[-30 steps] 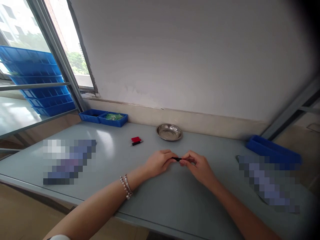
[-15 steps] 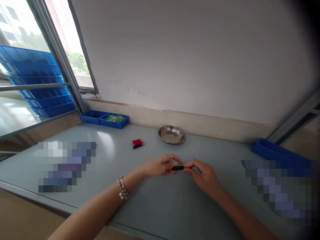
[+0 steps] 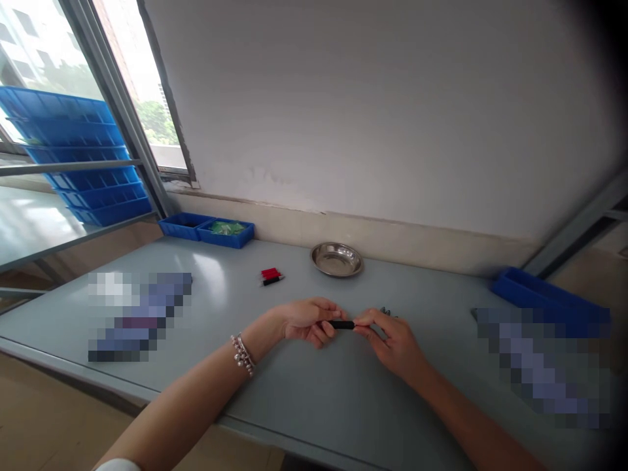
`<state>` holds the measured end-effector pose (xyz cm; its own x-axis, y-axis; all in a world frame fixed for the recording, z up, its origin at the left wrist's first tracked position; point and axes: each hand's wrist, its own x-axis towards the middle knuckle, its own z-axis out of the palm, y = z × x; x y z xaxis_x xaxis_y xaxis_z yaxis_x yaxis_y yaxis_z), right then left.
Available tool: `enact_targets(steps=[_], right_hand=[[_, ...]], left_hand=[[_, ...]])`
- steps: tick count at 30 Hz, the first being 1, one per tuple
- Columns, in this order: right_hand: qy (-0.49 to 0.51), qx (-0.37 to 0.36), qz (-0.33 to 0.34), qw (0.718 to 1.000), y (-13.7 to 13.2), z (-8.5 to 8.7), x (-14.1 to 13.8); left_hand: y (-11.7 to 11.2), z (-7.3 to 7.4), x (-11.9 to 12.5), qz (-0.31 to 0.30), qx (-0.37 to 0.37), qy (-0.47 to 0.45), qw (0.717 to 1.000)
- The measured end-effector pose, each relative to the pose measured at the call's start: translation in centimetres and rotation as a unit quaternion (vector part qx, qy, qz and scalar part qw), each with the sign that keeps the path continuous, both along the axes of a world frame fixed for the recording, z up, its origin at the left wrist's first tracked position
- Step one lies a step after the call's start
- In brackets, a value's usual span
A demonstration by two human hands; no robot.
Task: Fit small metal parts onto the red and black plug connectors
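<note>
A short black pen-like stick [image 3: 341,324] is held level between my two hands above the table. The fingers of my left hand [image 3: 314,320] close around its left end, with the palm partly turned up. My right hand [image 3: 392,337] pinches the right end between thumb and fingertips. Beyond the left hand lie several similar short sticks, the red ones [image 3: 270,273] beside a black one [image 3: 273,280] with pale tips. Behind the right fingers some small dark green things [image 3: 388,312] show, mostly hidden.
A round steel dish [image 3: 337,260] stands near the wall. To its left are two blue bins, one holding green packets [image 3: 227,227]. Another blue bin [image 3: 549,301] sits at the right. Blurred-out flat items lie on both sides of the grey table [image 3: 314,405]. Blue crates [image 3: 98,157] are stacked at far left.
The left hand has rolled palm-up, its fingers now curled around the stick's left end. The stick and both hands have shifted slightly left. Small dark green things now show behind the right hand.
</note>
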<state>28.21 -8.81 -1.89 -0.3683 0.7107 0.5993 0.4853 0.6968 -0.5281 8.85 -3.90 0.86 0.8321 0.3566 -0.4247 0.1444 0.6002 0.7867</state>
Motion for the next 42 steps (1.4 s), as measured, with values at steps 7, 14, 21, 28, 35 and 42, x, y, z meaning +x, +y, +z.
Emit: enact_targets(steps=[7,14,21,28,35,42], right_hand=[[-0.012,0.014,-0.016,1.000,0.0,-0.2,-0.1],[0.013,-0.031,-0.075,0.997,0.5,-0.2,0.2],[0.021,-0.043,-0.074,0.996,0.4,0.1,0.1],[0.041,-0.022,-0.120,0.992,1.2,0.3,1.3],[0.029,-0.064,-0.211,0.975,3.0,-1.1,3.1],[0.010,-0.046,-0.211,0.976,3.3,-1.3,3.7]], left_hand=[[-0.1,-0.4,0.2,0.048,0.061,0.014,0.997],[-0.8,-0.3,1.1,0.117,0.310,0.020,0.943],[-0.7,-0.7,1.3,0.108,0.350,0.048,0.929],[1.7,-0.4,-0.3,0.273,0.454,0.135,0.838],[5.3,-0.4,-5.1,0.481,0.564,0.337,0.580],[7.0,-2.6,-7.6,0.458,0.551,0.429,0.549]])
